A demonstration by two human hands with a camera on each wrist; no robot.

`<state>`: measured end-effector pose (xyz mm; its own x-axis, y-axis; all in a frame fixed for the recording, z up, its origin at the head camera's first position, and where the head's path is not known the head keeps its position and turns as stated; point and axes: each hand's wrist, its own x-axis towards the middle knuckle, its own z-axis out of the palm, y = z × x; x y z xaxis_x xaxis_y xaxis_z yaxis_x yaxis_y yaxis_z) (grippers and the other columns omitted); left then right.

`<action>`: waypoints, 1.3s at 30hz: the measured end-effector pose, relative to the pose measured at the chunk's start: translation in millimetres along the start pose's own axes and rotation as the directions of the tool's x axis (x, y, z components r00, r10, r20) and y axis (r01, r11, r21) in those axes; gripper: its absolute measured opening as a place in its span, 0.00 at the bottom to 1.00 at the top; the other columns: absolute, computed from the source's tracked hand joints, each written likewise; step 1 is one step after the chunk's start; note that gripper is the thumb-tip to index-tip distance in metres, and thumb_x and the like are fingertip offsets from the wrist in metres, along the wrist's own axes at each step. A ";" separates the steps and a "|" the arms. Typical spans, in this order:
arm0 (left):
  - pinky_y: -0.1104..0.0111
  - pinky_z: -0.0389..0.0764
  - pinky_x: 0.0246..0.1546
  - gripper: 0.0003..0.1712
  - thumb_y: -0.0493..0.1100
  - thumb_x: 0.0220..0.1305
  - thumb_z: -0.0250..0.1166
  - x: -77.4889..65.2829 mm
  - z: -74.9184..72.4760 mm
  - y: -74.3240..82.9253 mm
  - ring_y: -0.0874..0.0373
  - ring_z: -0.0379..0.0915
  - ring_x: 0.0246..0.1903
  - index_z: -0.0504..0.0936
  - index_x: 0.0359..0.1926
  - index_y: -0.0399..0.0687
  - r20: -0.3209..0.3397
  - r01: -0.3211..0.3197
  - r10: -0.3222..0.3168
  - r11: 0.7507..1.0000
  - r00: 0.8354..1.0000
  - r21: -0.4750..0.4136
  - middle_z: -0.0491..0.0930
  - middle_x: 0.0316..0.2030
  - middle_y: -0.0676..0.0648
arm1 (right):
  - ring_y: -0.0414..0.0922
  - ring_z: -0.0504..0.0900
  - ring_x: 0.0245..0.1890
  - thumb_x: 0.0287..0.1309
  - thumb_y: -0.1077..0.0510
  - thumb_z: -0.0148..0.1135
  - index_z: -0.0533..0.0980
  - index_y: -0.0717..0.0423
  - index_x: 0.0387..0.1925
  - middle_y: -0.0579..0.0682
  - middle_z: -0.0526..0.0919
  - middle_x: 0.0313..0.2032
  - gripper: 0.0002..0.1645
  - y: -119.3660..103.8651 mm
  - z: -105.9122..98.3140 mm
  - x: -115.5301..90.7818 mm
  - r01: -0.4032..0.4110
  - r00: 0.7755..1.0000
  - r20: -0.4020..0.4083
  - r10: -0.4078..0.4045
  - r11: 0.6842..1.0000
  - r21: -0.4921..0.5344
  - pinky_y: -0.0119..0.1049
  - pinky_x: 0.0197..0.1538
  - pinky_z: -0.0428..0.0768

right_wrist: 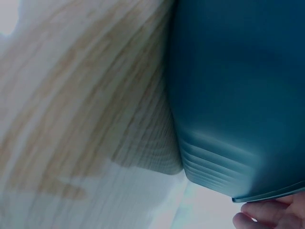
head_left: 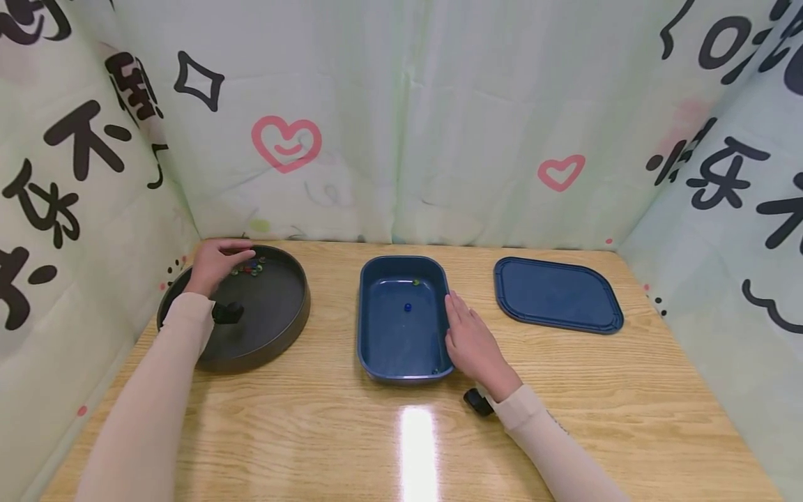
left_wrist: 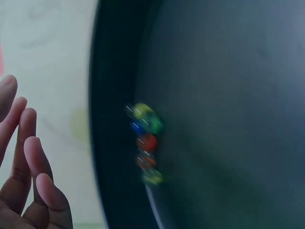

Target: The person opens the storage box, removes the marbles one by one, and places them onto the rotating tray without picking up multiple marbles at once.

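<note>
My left hand [head_left: 216, 266] hovers over the far left part of a round dark pan [head_left: 266, 324], its fingers loosely extended. In the left wrist view those fingers [left_wrist: 40, 157] and the thumb show nothing between them. Several coloured glass marbles [left_wrist: 147, 142] cluster inside the pan against its wall: yellow, green, blue and red ones. My right hand [head_left: 473, 343] lies with straight fingers along the right rim of a deep blue rectangular box [head_left: 385, 341]. Inside the box are a yellow-green marble [head_left: 415, 282], a blue marble [head_left: 408, 307] and a small greenish one [head_left: 436, 371] near the front corner.
A flat blue lid [head_left: 558, 293] lies on the wooden table [head_left: 339, 439], right of the box. Pale printed curtains [head_left: 401, 139] enclose the table at the back and both sides. Black wrist cameras [head_left: 479, 402] sit on both wrists.
</note>
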<state>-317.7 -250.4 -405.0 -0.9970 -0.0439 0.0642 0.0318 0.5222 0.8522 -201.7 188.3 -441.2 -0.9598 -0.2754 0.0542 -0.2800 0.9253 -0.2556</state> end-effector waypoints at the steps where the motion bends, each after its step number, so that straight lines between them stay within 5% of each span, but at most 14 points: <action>1: 0.78 0.74 0.36 0.24 0.46 0.60 0.65 0.5 -0.7 -3.0 0.80 0.71 0.31 0.79 0.52 0.32 -0.001 -0.002 0.002 1.000 1.000 0.012 0.78 0.28 0.74 | 0.55 0.54 0.72 0.65 0.60 0.44 0.49 0.69 0.70 0.62 0.51 0.72 0.35 -0.1 0.1 0.0 -0.001 1.000 0.000 0.001 1.000 0.001 0.52 0.70 0.58; 4: 0.77 0.73 0.34 0.24 0.46 0.58 0.67 2.6 -1.6 -12.3 0.69 0.76 0.34 0.81 0.50 0.33 -0.006 -0.001 0.001 1.000 1.000 0.023 0.86 0.37 0.54 | 0.55 0.54 0.72 0.65 0.60 0.44 0.49 0.69 0.70 0.62 0.52 0.72 0.35 -0.5 0.1 -0.3 -0.006 1.000 0.002 0.006 1.000 0.004 0.52 0.70 0.58; 7: 0.77 0.71 0.33 0.23 0.44 0.57 0.68 5.4 -0.8 -19.5 0.63 0.76 0.35 0.81 0.48 0.32 0.010 0.002 -0.002 0.998 1.000 0.057 0.82 0.45 0.34 | 0.55 0.53 0.72 0.66 0.60 0.44 0.49 0.68 0.70 0.62 0.51 0.72 0.35 -0.3 0.1 -0.6 -0.009 1.000 0.007 0.009 1.000 0.006 0.52 0.70 0.58; 11: 0.76 0.74 0.34 0.20 0.39 0.57 0.68 9.3 2.2 -24.7 0.75 0.72 0.29 0.81 0.48 0.32 0.026 -0.007 0.003 0.988 1.000 0.153 0.84 0.41 0.36 | 0.55 0.53 0.72 0.65 0.61 0.44 0.49 0.68 0.70 0.62 0.51 0.72 0.35 0.3 0.6 -1.0 -0.006 1.000 0.004 0.006 1.000 0.008 0.52 0.70 0.58; 19: 0.52 0.76 0.46 0.18 0.39 0.59 0.66 12.4 7.4 -33.4 0.39 0.76 0.45 0.82 0.48 0.33 0.049 0.028 -0.044 0.961 0.998 0.275 0.84 0.40 0.34 | 0.56 0.54 0.72 0.65 0.61 0.44 0.49 0.69 0.70 0.62 0.50 0.72 0.35 -0.1 2.9 -1.4 0.007 1.000 0.005 -0.007 1.000 0.011 0.52 0.70 0.58; 39: 0.48 0.73 0.48 0.17 0.41 0.59 0.65 20.8 15.3 -49.0 0.37 0.75 0.46 0.83 0.46 0.34 0.050 0.059 -0.081 0.941 0.995 0.334 0.84 0.38 0.35 | 0.55 0.55 0.71 0.65 0.60 0.45 0.50 0.68 0.70 0.62 0.51 0.72 0.35 2.6 1.7 -0.9 0.009 1.000 -0.002 -0.009 1.000 0.004 0.52 0.70 0.58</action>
<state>-341.0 -263.9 -453.4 -0.9986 -0.0433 -0.0307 -0.0530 0.7734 0.6317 -201.5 190.5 -443.5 -0.9572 -0.2836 0.0586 -0.2889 0.9218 -0.2587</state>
